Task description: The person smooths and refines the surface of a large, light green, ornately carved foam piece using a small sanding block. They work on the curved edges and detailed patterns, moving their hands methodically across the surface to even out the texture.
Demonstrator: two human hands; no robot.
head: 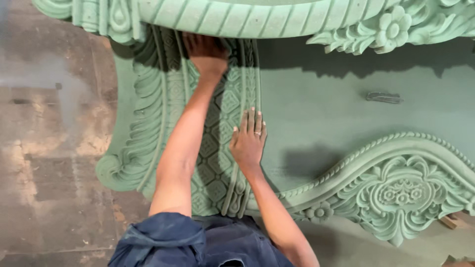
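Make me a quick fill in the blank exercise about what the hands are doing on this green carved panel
1. The carved panel is painted ____.
2. The right hand lies flat and wears a ____ on one finger.
3. The left hand reaches farther up, partly in ____ under the arched rail.
4. The person's garment is dark ____.

Missing words: green; ring; shadow; blue

Left hand [205, 52] pressed on green carved panel [321, 104] under top moulding; right hand [248, 141] flat on lattice strip [220, 148].

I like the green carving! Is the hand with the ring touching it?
Touching. The head view shows the right hand lying flat, fingers spread, on the green carved panel.
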